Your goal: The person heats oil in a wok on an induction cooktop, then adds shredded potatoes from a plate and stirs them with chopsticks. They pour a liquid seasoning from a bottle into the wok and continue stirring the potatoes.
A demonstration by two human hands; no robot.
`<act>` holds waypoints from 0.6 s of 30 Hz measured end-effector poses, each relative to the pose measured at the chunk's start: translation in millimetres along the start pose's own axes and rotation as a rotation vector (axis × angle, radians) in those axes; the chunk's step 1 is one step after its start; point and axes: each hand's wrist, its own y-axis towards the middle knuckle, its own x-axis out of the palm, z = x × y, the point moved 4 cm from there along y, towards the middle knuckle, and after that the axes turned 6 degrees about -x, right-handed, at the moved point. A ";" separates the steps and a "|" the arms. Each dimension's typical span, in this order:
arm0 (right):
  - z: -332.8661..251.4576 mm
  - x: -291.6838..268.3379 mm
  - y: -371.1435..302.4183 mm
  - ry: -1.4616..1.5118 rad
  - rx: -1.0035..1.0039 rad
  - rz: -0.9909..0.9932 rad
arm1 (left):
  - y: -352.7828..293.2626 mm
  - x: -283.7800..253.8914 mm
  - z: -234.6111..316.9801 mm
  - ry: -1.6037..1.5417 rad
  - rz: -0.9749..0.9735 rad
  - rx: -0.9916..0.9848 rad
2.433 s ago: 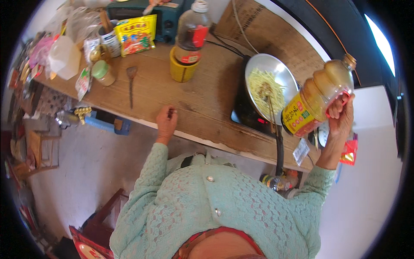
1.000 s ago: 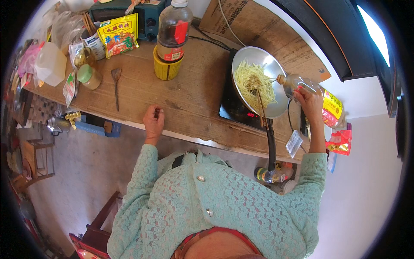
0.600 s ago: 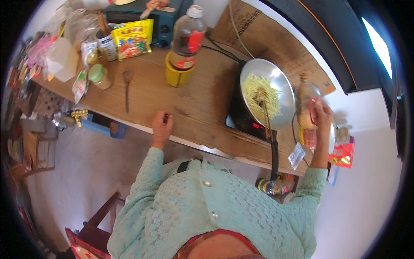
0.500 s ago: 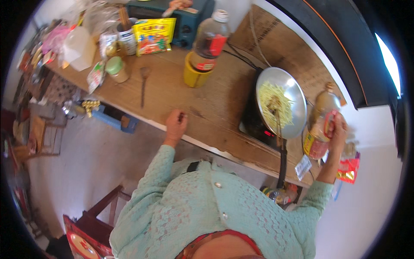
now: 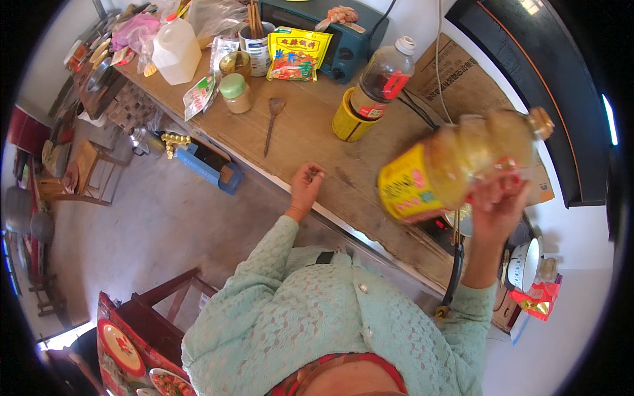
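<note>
My right hand is closed around the red handle of a big clear oil bottle with a yellow label. The bottle is lifted and lies nearly sideways, its neck toward the upper right and its base toward the lower left. It hides most of the pan and its contents; chopsticks and the black pan handle show below it. By the front table edge my left hand is curled closed, and whatever is between its fingers is too small to make out.
Left of the bottle stands a dark sauce bottle in a yellow cup. A spatula, a green-lidded jar and a yellow packet lie farther left. A white bowl stands at the right.
My right hand has raised the oil bottle from the table right of the pan, tilting it and bringing it over the pan. The whole view has shifted, uncovering the white bowl.
</note>
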 end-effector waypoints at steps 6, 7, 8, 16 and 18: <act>131.4 51.4 -4.1 0.069 -0.035 -0.165 | -27.3 -32.6 70.0 0.142 0.246 0.161; 150.0 62.7 -1.2 0.041 -0.055 -0.165 | -30.3 -35.8 77.0 0.184 0.239 0.195; 169.9 70.0 2.7 0.010 -0.085 -0.191 | -32.5 -36.5 83.0 0.226 0.228 0.228; 268.0 80.8 32.5 -0.198 -0.014 -0.187 | 6.2 -40.6 74.4 0.602 0.241 0.391; 277.6 76.1 36.8 -0.214 0.016 -0.136 | 17.7 -39.5 68.0 0.616 0.253 0.406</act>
